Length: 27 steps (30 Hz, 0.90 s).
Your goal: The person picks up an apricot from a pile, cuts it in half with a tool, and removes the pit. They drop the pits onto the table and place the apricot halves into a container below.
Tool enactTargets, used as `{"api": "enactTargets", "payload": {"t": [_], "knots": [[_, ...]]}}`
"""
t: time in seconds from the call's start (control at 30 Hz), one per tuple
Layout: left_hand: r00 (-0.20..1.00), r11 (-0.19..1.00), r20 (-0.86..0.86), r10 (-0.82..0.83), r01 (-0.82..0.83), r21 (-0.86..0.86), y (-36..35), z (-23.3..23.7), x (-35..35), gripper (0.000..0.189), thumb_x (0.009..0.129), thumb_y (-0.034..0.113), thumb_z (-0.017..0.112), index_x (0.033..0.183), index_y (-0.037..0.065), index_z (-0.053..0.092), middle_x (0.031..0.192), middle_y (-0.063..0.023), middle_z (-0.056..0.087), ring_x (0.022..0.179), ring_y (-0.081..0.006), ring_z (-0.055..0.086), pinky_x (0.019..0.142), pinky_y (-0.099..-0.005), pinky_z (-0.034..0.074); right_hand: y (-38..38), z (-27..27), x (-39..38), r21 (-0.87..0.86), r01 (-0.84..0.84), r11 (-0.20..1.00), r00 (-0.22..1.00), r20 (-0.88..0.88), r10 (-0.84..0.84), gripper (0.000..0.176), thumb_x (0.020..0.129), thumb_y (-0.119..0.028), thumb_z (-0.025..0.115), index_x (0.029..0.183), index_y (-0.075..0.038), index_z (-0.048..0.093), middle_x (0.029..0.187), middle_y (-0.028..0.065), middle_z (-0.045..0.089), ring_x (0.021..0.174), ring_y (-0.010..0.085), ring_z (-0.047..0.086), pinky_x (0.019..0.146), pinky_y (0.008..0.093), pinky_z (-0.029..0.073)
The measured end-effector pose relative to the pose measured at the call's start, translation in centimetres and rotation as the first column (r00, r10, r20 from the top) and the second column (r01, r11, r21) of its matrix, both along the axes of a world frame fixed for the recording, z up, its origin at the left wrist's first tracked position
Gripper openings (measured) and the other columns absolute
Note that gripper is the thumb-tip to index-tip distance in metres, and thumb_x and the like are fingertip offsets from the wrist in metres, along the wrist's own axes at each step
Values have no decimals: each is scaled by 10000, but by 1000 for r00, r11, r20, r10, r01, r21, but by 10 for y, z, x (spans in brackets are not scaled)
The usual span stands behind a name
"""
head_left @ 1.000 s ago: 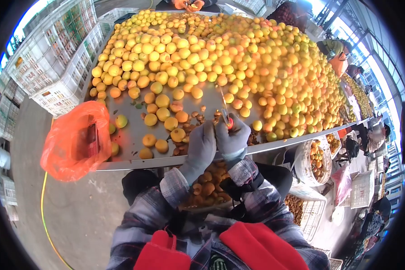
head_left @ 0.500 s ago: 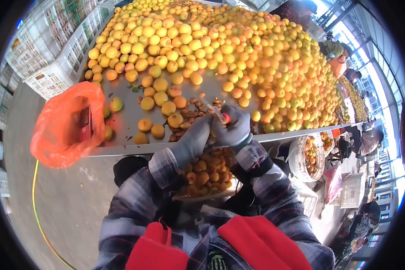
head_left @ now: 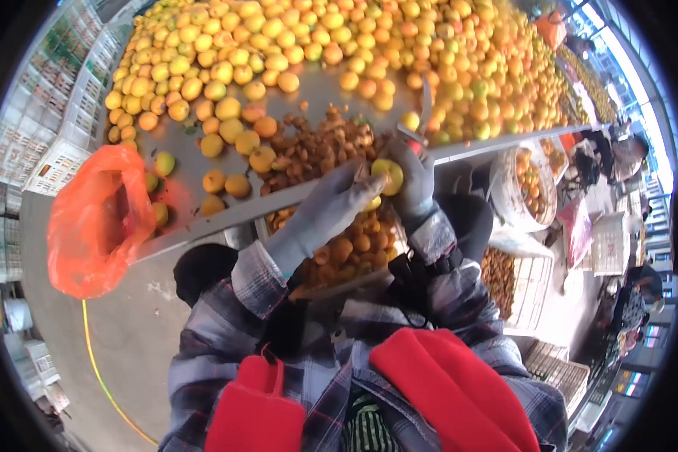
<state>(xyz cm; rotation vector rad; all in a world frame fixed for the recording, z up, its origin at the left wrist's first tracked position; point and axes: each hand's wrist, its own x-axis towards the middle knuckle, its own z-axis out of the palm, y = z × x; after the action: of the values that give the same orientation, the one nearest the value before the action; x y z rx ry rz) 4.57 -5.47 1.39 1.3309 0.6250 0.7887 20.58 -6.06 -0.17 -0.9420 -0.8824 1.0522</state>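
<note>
My left hand (head_left: 331, 207), in a grey glove, is closed with its fingertips at a yellow-green fruit (head_left: 388, 177). Beside it my right hand (head_left: 413, 181), gloved too, grips a knife (head_left: 426, 109) with a red part at the handle, its blade pointing up. The fruit sits between the two hands, above the table's front edge. Brown pits or scraps (head_left: 316, 147) are heaped on the metal table (head_left: 192, 177) just beyond my hands. Below them, a crate of orange fruit pieces (head_left: 350, 252) is in front of my body.
Many yellow-orange fruits (head_left: 241, 38) cover the table's far part. An orange plastic bag (head_left: 90, 226) hangs at the left edge, near stacked white crates (head_left: 60, 158). To the right are a tub of fruit (head_left: 527, 184), a crate of brown pieces (head_left: 531, 290) and other people.
The view has shifted, and the pit heap shows more fully. My hands have come slightly apart, with a yellow-green fruit now visible between them. The knife blade now points more upright.
</note>
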Motion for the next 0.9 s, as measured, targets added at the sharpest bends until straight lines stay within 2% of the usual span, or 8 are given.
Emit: {"api": "enactTargets", "payload": {"t": [0.07, 0.13, 0.37, 0.53, 0.67, 0.7, 0.83, 0.9], "knots": [[973, 992, -226, 35, -7, 126, -3, 5, 4, 245, 907, 155, 586, 1095, 0, 556, 929, 3, 568, 836, -62, 519, 709, -203, 442, -4, 0, -7, -12, 105, 994, 993, 47, -104, 158, 889, -84, 538, 894, 51, 619, 785, 58, 637, 685, 99, 591, 621, 222, 477], [981, 976, -147, 125, -95, 196, -2, -4, 10, 203, 894, 148, 601, 1035, 6, 562, 894, 7, 568, 821, -58, 516, 695, -207, 439, -4, 5, -9, 13, 105, 994, 987, 122, -106, 93, 907, -60, 539, 926, -2, 608, 751, -57, 553, 683, 16, 494, 592, 170, 401], [989, 990, 69, 132, -127, -67, 7, 2, 5, 213, 839, 107, 599, 1032, 23, 565, 899, -7, 569, 792, -75, 537, 685, -213, 451, 2, 37, -11, 74, 191, 979, 898, 390, -205, 157, 891, -135, 569, 835, -1, 627, 703, 38, 635, 592, 91, 577, 524, 212, 456], [885, 905, 414, 213, -18, -426, 10, -4, 7, 251, 820, 91, 520, 1057, 18, 558, 928, -42, 584, 803, -135, 584, 696, -251, 483, 22, 89, -28, 18, 117, 993, 982, -148, -113, 395, 929, -305, 476, 585, -133, 384, 425, -33, 270, 317, 97, 276, 302, 253, 214], [913, 959, 335, 233, -158, -237, 2, -4, 11, 227, 865, 181, 498, 1044, 49, 547, 797, -47, 549, 658, -125, 563, 540, -237, 463, 32, 87, -44, 52, 222, 974, 972, -91, -217, 435, 936, -314, 452, 562, -119, 346, 425, -18, 250, 317, 108, 280, 301, 252, 218], [940, 925, 107, 325, -339, 172, 4, -4, 10, 237, 898, 280, 497, 967, 59, 550, 801, -40, 549, 671, -123, 573, 537, -241, 472, 33, 87, -48, 18, 228, 974, 968, -109, -224, 441, 935, -304, 462, 557, -110, 340, 421, -9, 259, 313, 106, 273, 299, 251, 217], [901, 789, 160, 402, -253, -560, 6, 11, 12, 369, 934, 405, 462, 873, 53, 550, 705, -14, 527, 639, -121, 582, 465, -231, 440, 36, 78, -53, 5, 223, 975, 973, -66, -223, 431, 927, -278, 498, 559, -89, 379, 418, -5, 301, 303, 105, 278, 290, 252, 228], [890, 881, 138, 434, -388, -269, 13, 2, 16, 378, 940, 404, 456, 849, 49, 552, 682, -4, 515, 603, -109, 564, 449, -232, 426, 40, 74, -58, 41, 210, 977, 977, -47, -208, 427, 924, -276, 507, 564, -82, 388, 419, -2, 311, 304, 104, 288, 288, 251, 231]]}}
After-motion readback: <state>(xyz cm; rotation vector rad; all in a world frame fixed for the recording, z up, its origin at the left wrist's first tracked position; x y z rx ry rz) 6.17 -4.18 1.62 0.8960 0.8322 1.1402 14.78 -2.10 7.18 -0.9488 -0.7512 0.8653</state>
